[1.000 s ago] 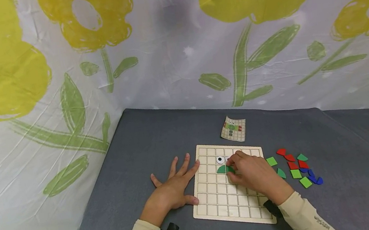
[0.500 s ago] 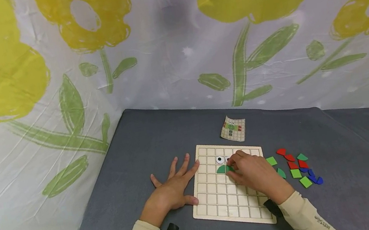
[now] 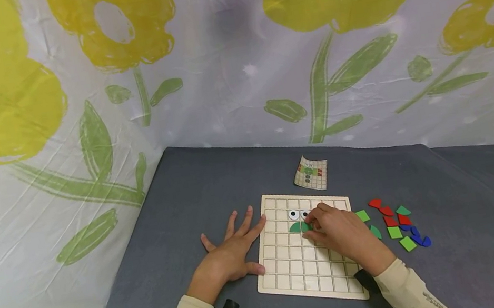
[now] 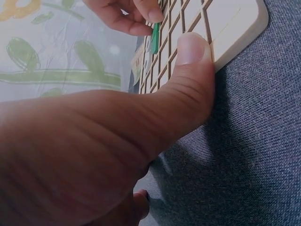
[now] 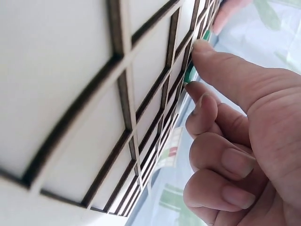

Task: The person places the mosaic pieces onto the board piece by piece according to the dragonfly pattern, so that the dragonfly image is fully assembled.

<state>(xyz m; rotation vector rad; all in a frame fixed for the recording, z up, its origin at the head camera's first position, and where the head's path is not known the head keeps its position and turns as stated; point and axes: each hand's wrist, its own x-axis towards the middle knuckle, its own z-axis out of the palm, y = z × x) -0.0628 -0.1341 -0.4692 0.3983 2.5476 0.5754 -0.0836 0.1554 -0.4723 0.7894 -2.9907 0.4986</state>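
Observation:
My right hand (image 3: 341,227) pinches a green quarter-round tile (image 5: 190,74) between thumb and index finger, low over the wooden grid board (image 3: 292,280). Beside it, another green quarter-round tile (image 3: 294,228) lies in a cell. Two round eye tiles (image 3: 293,214) sit in the row above, the right-hand one close to my index fingertip. My left hand (image 3: 230,255) lies spread at the board's left side, its thumb (image 4: 192,56) and one fingertip on the edge. In the right wrist view, the other fingers of my right hand are curled toward the palm.
A picture card (image 3: 312,173) with a coloured pattern lies beyond the board. Right of the board are loose tiles: several red ones (image 3: 390,221), light green squares (image 3: 407,244), green quarter-rounds (image 3: 403,210) and blue pieces (image 3: 416,239). A flowered cloth (image 3: 216,73) hangs behind the grey table.
The fingers of my right hand have shifted slightly, and more of the right eye tile shows beside them. My left hand stays on the board's edge.

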